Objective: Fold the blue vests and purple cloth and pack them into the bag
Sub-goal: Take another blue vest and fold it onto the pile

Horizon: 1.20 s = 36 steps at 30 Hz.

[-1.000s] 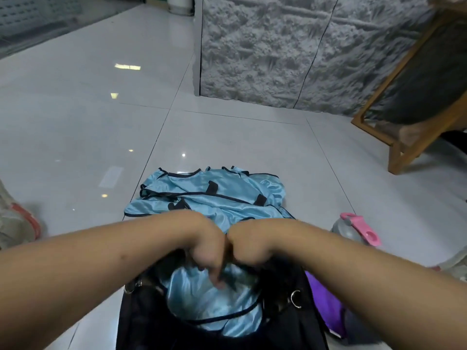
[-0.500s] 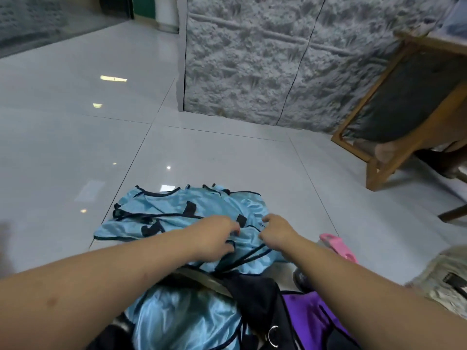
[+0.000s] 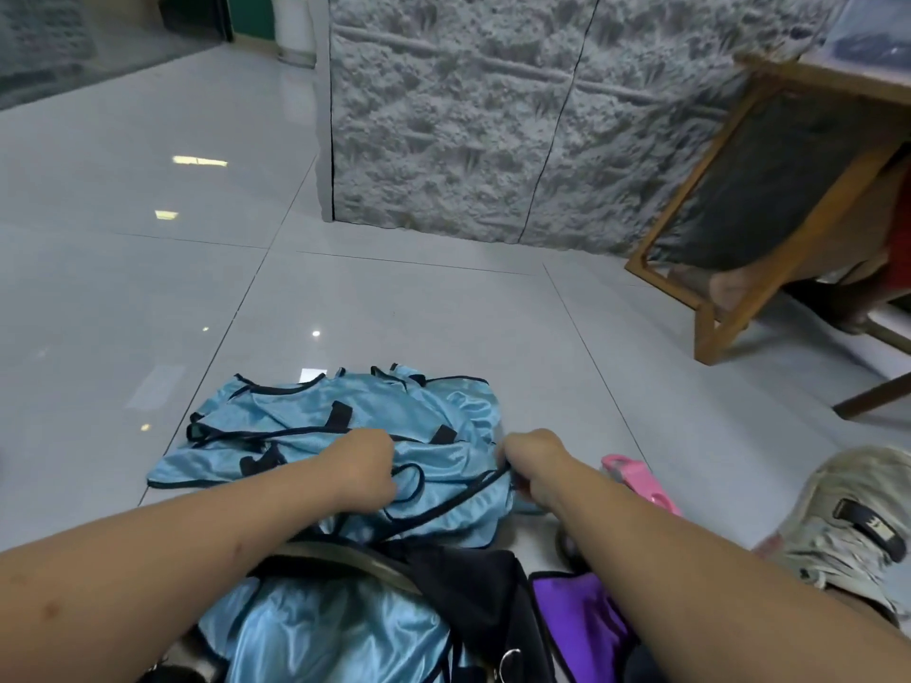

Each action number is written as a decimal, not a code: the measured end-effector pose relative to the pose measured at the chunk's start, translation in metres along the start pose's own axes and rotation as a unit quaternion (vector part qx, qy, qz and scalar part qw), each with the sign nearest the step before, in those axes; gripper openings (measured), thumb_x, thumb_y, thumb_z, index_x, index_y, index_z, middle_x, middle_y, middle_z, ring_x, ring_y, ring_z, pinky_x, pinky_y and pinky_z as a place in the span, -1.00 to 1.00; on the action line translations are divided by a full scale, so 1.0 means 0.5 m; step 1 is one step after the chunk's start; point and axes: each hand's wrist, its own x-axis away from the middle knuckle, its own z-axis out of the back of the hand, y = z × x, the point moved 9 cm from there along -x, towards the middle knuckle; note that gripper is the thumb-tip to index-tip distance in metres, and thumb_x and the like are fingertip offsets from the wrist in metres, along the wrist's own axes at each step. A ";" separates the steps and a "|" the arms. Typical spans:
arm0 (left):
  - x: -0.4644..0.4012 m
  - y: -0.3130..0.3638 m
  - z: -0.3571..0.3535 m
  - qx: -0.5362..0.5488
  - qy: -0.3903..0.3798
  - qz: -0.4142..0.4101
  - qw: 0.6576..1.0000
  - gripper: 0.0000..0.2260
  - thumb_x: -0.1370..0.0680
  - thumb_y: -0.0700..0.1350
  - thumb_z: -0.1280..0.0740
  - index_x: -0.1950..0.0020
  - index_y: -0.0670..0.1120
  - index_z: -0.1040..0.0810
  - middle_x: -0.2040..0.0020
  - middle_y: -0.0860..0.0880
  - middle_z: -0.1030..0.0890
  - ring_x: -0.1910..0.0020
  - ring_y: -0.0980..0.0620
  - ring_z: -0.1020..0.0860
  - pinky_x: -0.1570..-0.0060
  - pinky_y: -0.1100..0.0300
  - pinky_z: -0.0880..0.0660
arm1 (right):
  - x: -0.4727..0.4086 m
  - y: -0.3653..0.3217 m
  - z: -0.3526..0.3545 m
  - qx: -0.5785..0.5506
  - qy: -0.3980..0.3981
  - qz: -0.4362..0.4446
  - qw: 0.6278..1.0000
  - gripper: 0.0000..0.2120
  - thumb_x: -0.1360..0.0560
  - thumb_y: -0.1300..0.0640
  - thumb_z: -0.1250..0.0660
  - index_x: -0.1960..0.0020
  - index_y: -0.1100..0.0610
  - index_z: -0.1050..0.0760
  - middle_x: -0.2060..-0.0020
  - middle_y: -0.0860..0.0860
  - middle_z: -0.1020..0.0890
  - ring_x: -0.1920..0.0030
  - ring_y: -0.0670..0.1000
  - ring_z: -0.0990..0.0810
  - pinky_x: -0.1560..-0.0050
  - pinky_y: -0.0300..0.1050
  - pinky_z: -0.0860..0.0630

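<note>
Blue vests (image 3: 345, 436) gripped on the floor.
The fabric is pinched by the left hand (image 3: 362, 468) and right hand (image 3: 535, 465).

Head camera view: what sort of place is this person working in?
Probably an indoor room or hallway of a home or office: glossy tiled floor, a textured grey wall panel, and a wooden furniture frame beside it.

One bag (image 3: 473, 584), one purple cloth (image 3: 581, 628), two hands.

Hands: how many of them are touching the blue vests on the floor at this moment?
2. The left hand grips the near edge of the blue vests pile near its middle; the right hand grips the pile's right edge. The fingers are partly hidden.
</note>
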 end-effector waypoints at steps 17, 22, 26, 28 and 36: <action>0.072 -0.062 0.184 0.575 0.130 -0.016 0.807 -0.78 -0.43 -0.35 -0.40 0.24 -0.03 -0.52 0.15 -0.21 -0.60 0.17 -0.14 -0.49 0.19 0.01 -0.38 | 0.130 -0.178 0.029 -0.090 -0.018 0.178 0.980 -0.93 -0.41 0.37 -0.43 0.17 0.40 -0.64 0.34 0.15 -0.55 0.31 0.13 -0.53 0.18 0.04 -0.63; 0.093 -0.119 0.255 0.528 0.261 0.012 0.808 -0.65 -0.48 -0.42 -0.27 0.32 0.00 -0.39 0.23 -0.12 -0.43 0.21 -0.07 -0.35 0.18 0.01 -0.26 | 0.166 -0.211 0.034 -0.104 -0.013 0.216 0.971 -0.95 -0.38 0.41 -0.43 0.21 0.41 -0.66 0.33 0.17 -0.63 0.29 0.15 -0.59 0.10 0.08 -0.66; 0.098 -0.167 0.270 0.537 0.316 0.051 0.780 -0.75 -0.58 -0.31 -0.32 0.23 -0.08 -0.36 0.31 -0.09 -0.33 0.32 -0.02 -0.27 0.29 0.08 -0.26 | 0.183 -0.224 0.047 -0.122 0.024 0.250 0.960 -0.93 -0.42 0.33 -0.48 0.22 0.34 -0.68 0.35 0.11 -0.62 0.29 0.08 -0.55 0.23 -0.12 -0.55; 0.097 -0.191 0.263 0.546 0.322 0.080 0.769 -0.86 -0.61 -0.23 -0.33 0.13 -0.12 -0.44 0.26 -0.12 -0.36 0.29 -0.06 -0.32 0.33 0.11 -0.39 | 0.186 -0.224 0.054 -0.139 0.044 0.257 0.955 -0.91 -0.47 0.31 -0.46 0.20 0.24 -0.72 0.24 0.07 -0.72 0.22 0.02 -0.64 0.17 -0.19 -0.56; 0.113 -0.224 0.242 0.554 0.326 0.151 0.751 -0.87 -0.62 -0.27 -0.22 0.11 -0.15 -0.41 0.22 -0.23 -0.52 0.40 -0.11 -0.51 0.43 0.13 -0.42 | 0.207 -0.235 0.100 -0.136 0.173 0.294 0.930 -0.72 -0.57 0.29 -0.28 0.02 0.05 -0.75 0.15 -0.05 -0.73 0.35 0.01 -0.50 0.33 -0.12 -0.49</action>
